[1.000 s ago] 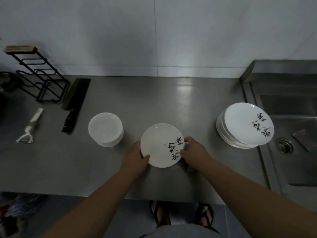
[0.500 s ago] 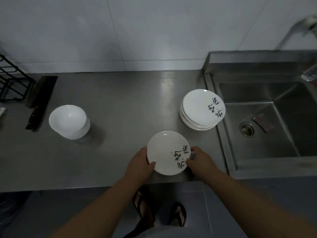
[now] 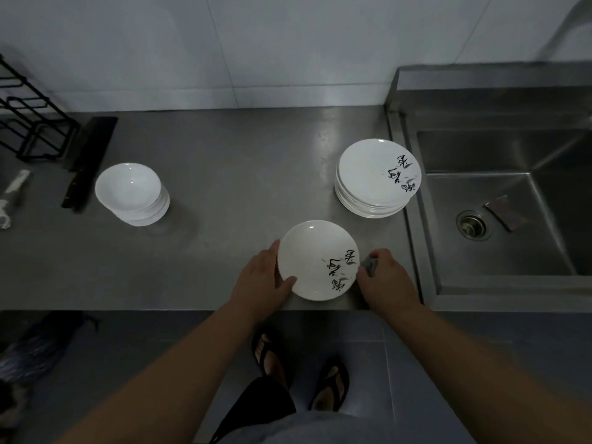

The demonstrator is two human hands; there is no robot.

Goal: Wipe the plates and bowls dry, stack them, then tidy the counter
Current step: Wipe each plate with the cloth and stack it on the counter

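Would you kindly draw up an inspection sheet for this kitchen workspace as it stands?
Surface: steel counter, dimly lit.
Job's things: single plate at the front edge; plate stack beside the sink; bowl stack at left.
Clutter: cleaver, peeler and wire rack at far left.
Hands: left hand grips the single plate's left rim; right hand holds a grey cloth at its right rim.
Cables: nothing seen.
Surroundings: sink with a dark pad near the drain; tiled wall behind.
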